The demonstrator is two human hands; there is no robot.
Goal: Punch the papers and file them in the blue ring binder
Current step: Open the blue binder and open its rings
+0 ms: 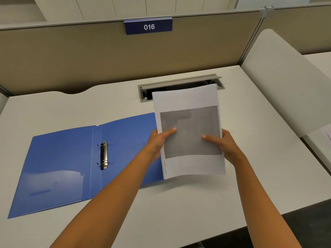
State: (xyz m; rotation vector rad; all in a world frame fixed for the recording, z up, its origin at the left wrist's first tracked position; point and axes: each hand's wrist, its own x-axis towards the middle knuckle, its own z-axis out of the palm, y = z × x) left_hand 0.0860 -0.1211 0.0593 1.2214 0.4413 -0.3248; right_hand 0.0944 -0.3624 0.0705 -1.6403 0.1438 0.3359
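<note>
Both hands, left [157, 140] and right [227, 145], pinching papers [189, 133] beside open binder [59, 165]; square edges before punching.

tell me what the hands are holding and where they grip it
Both hands hold a stack of printed papers by its side edges: left hand on the left edge, right hand on the right.

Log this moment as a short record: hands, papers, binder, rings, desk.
left hand: grips the papers' left edge, thumb on top
right hand: grips the right edge, thumb on top
papers: one stack, held above the desk, overlapping the binder's right cover
blue ring binder: open flat, no sheets filed
rings: two, whether open or closed cannot be told
hole punch: none in view
desk: white, cable slot open behind the papers
</note>
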